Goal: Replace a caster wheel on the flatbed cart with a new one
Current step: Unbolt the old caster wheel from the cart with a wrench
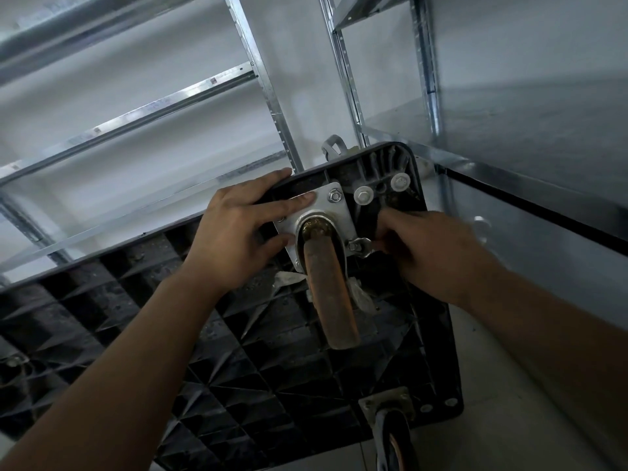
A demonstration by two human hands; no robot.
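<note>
left fingers (292,202) lie flat on the caster plate (326,212); right hand (431,253) pinches a wrench (362,246) on its nut.

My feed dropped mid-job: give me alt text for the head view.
Left hand presses flat on the mounting plate of a worn caster wheel under the upturned cart. Right hand grips a wrench on a plate bolt. Metal shelving stands behind.

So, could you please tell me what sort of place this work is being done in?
Probably a storeroom or stockroom: bare galvanised metal shelving lines plain white walls, and the upturned flatbed cart lies on a bare floor.
</note>
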